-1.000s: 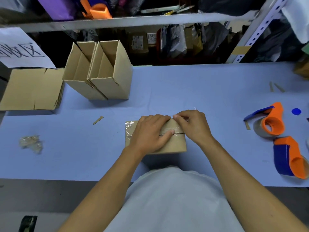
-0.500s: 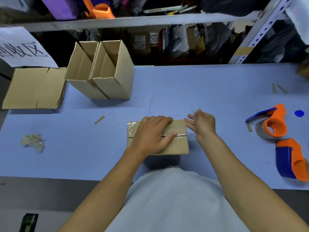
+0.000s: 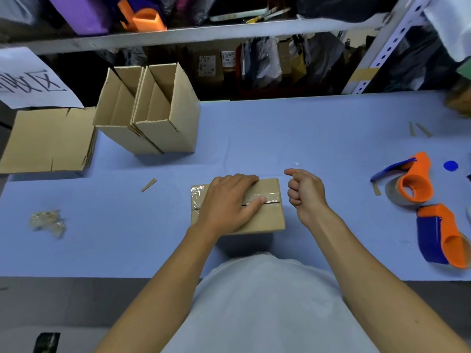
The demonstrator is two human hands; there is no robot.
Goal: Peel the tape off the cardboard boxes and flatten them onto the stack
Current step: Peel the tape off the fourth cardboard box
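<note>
A small sealed cardboard box stands on the blue table just in front of me, with clear tape along its top seam. My left hand lies flat on the box top, fingers straight, pressing it down. My right hand hovers just right of the box with its fingers curled. Thumb and forefinger pinch a thin clear tape end, which shows only as a faint glint. Flattened boxes form a stack at the far left.
Two open cardboard boxes stand side by side at the back left. A crumpled tape wad lies at the left. Two orange and blue tape dispensers sit at the right. A shelf rack rises behind the table.
My right hand has come off the box top and moved right, curling its fingers with a bit of clear tape. My left hand stays pressed on the box.
</note>
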